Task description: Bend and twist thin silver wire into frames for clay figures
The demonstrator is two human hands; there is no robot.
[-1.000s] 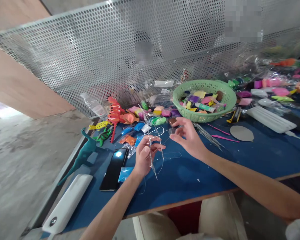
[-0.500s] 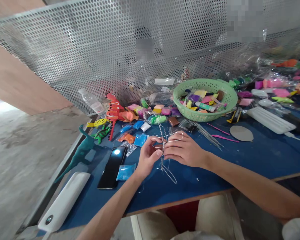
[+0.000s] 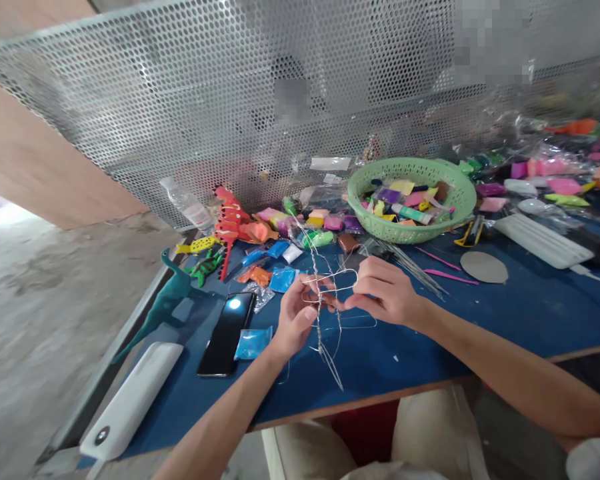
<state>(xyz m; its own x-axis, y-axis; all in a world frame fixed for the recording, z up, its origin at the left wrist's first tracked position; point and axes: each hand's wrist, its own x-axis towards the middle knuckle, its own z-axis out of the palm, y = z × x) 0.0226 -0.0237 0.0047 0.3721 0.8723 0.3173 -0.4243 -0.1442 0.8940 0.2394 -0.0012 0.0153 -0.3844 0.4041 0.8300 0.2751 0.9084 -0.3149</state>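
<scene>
Change: Half a second before, your right hand (image 3: pixel 386 293) lay over the stem of the thin silver twisted wire frame (image 3: pixel 321 313), close against your left hand (image 3: pixel 296 319). Now it had drawn a little to the right. One second before, it was spread open and off the wire.
Left grip: You pinched the twisted stem between thumb and fingers and held it nearly upright.
Right grip: Your thumb and forefinger were pressed together on a side loop of the frame.
Wire place: It was held between both hands above the blue table top (image 3: pixel 505 320), with its lower tip pointing down toward the near wooden edge (image 3: pixel 405 397).
Left side: A long white power bank (image 3: pixel 130 400), a black smartphone (image 3: pixel 226 337) and a teal toy dinosaur (image 3: pixel 167 303) lay near the table's left edge.
Open room: Bare blue surface lay to the right of your right forearm.
Behind: A round green plastic basket (image 3: pixel 460 200) and a bundle of straight wires (image 3: pixel 415 267) stood before the perforated metal screen (image 3: pixel 205 100).
Writing: The print on the small packets was too small to read.
</scene>
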